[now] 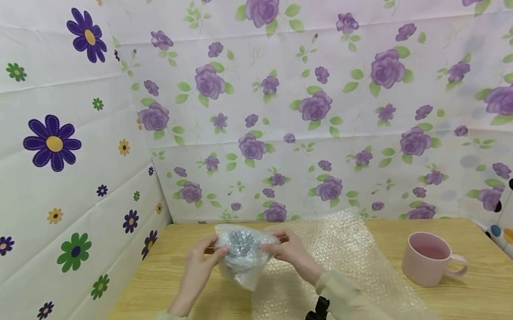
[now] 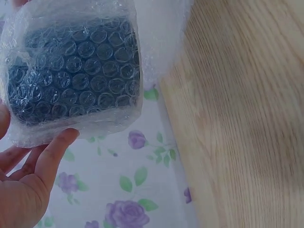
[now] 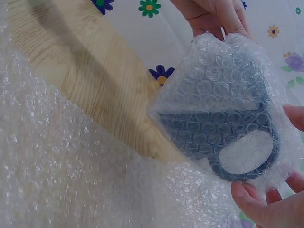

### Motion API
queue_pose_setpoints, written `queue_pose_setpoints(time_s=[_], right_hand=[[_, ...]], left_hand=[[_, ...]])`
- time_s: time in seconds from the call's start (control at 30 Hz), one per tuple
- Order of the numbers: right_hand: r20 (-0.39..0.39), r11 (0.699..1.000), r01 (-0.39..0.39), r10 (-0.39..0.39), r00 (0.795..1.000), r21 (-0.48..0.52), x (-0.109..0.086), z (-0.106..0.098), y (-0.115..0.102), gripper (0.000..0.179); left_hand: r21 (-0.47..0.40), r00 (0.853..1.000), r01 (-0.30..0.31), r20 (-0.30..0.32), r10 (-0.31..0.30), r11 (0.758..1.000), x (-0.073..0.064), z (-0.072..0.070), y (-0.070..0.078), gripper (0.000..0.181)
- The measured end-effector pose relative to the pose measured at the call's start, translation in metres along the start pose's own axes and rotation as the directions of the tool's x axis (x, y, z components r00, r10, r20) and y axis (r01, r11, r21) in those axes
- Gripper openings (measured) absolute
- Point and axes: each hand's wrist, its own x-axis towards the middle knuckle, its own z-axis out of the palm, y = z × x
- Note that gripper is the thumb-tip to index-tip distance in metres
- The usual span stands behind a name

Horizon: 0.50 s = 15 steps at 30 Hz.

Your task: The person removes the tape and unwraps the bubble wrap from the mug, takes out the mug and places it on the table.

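Note:
A dark blue mug wrapped in bubble wrap is held up above the table between both hands. Its handle shows through the clear wrap in the right wrist view. My left hand grips the left side of the bundle, thumb in front and fingers behind. On the opposite side my right hand pinches the wrap near the mug's handle. The left wrist view shows the mug's dark side under the bubbles, with the left fingers along the edge of the wrap.
A large loose sheet of bubble wrap lies flat on the wooden table, beneath and right of the bundle. Farther right stands a pink mug, upright, handle to the right. Flowered cloths hang behind and at the sides.

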Motion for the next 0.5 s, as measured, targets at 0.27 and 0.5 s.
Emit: queue_pose_setpoints(time_s=[0.27,0.5], right_hand=[[-0.025,1.0,-0.013,0.013,1.0,-0.019,-0.008,-0.021,-0.002,0.056],[-0.072,1.0,-0.025,0.023,0.997,-0.018,-0.02,-0.038,-0.004,0.056]], left_hand=[[0.004,0.999,-0.024,0.04,0.024,1.0,0.003,0.018,0.008,0.046],[0.005,0.995,-0.062,0.081,0.062,0.998,0.005,0.036,0.015,0.044]])
